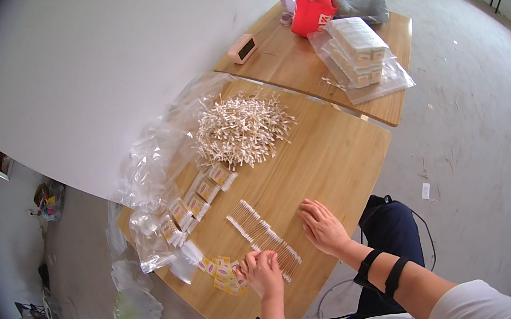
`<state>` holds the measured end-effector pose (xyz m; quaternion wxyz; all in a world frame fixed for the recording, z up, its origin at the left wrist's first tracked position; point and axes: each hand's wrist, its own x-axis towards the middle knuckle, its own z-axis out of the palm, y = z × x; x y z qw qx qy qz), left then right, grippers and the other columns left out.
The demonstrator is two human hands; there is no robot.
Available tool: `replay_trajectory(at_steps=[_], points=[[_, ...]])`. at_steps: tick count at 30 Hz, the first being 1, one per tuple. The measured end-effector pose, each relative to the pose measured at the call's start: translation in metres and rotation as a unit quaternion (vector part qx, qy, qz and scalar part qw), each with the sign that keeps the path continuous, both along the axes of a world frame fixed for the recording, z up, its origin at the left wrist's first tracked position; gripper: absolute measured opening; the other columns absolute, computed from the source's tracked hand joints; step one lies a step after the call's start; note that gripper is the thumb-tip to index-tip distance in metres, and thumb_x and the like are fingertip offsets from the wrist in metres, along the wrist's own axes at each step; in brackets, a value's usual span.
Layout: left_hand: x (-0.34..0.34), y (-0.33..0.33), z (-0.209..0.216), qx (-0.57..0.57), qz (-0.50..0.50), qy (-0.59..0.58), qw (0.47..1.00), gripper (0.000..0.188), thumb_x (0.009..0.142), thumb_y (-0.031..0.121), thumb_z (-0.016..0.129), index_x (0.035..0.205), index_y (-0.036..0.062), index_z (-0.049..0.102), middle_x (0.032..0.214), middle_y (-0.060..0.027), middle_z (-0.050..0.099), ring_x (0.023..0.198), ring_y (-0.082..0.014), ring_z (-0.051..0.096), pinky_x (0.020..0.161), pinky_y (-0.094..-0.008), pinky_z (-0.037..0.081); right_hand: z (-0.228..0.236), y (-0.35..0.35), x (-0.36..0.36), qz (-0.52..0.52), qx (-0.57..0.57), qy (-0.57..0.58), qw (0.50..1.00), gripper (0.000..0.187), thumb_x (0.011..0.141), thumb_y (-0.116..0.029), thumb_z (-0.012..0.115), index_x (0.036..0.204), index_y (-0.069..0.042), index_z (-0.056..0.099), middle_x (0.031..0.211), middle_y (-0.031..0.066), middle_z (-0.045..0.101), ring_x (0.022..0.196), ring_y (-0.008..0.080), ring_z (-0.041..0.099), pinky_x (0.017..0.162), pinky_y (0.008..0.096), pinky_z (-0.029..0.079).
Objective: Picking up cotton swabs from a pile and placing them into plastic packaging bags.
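Note:
A row of cotton swabs (262, 235) lies side by side on the wooden table in front of me. My left hand (262, 273) is over the near left end of the row, its fingers curled in; what they hold, if anything, is hidden. Beside it, on the left, is a loose spread of small yellow and white cards (223, 274). To the right of the row, my right hand (324, 228) rests at the tabletop with fingers stretched out and nothing visible in them. A large heap of loose cotton swabs (242, 128) is piled farther back.
Small filled packs (196, 205) line up left of the swabs, next to clear plastic bags (151, 171). On the second table (276, 46) stand a pink clock (242, 49), a red bag (314, 9) and stacked wrapped packs (358, 45). A wall borders the left.

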<state>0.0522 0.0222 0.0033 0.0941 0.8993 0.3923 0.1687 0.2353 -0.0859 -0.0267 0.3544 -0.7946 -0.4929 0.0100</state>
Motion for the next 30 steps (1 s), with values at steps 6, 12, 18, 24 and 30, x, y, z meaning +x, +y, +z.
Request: replay_trajectory(at_steps=[6, 12, 18, 24, 30], points=[[-0.007, -0.024, -0.009, -0.056, -0.063, 0.01, 0.996, 0.039, 0.093, 0.037, 0.063, 0.121, 0.0106, 0.062, 0.129, -0.0106, 0.054, 0.127, -0.0307, 0.046, 0.114, -0.0527, 0.026, 0.002, -0.001, 0.003, 0.004, 0.0, 0.001, 1.0, 0.037, 0.093, -0.014, 0.057, 0.127, -0.001, 0.056, 0.134, 0.0153, 0.053, 0.138, 0.0321, 0.042, 0.12, 0.045, 0.031], [-0.008, -0.045, -0.019, -0.082, -0.129, 0.15, 0.977, 0.093, 0.097, 0.057, 0.046, 0.155, -0.0086, 0.013, 0.164, -0.0254, 0.011, 0.154, -0.0371, 0.006, 0.124, -0.0558, 0.003, 0.0, 0.0, 0.001, 0.009, -0.01, -0.002, 1.0, 0.039, 0.095, -0.017, 0.055, 0.13, -0.001, 0.055, 0.136, 0.0157, 0.052, 0.138, 0.0313, 0.042, 0.12, 0.0443, 0.031], [-0.016, -0.053, -0.026, -0.11, -0.113, 0.141, 0.977, 0.095, 0.098, 0.057, 0.045, 0.156, -0.0092, 0.009, 0.165, -0.0268, 0.007, 0.155, -0.0376, 0.003, 0.124, -0.0551, 0.001, 0.005, 0.0, 0.0, 0.013, -0.009, -0.011, 1.0, 0.038, 0.093, -0.015, 0.057, 0.128, 0.0, 0.056, 0.135, 0.017, 0.052, 0.137, 0.0336, 0.043, 0.119, 0.0454, 0.032], [-0.015, -0.059, -0.028, -0.101, -0.106, 0.131, 0.981, 0.094, 0.098, 0.057, 0.045, 0.155, -0.0095, 0.011, 0.164, -0.0276, 0.01, 0.154, -0.0379, 0.004, 0.123, -0.056, 0.0, 0.006, 0.0, 0.001, 0.018, -0.018, -0.009, 1.0, 0.04, 0.096, -0.018, 0.054, 0.131, 0.0, 0.055, 0.137, 0.0152, 0.052, 0.139, 0.0302, 0.041, 0.12, 0.0427, 0.03], [-0.006, -0.057, -0.02, -0.094, -0.102, 0.131, 0.982, 0.094, 0.097, 0.059, 0.044, 0.155, -0.0093, 0.014, 0.164, -0.0262, 0.012, 0.155, -0.0357, 0.006, 0.123, -0.0574, -0.001, 0.006, 0.0, 0.0, 0.016, -0.02, -0.01, 1.0, 0.039, 0.095, -0.017, 0.054, 0.13, -0.001, 0.056, 0.136, 0.0153, 0.052, 0.139, 0.0306, 0.042, 0.12, 0.0427, 0.03]])
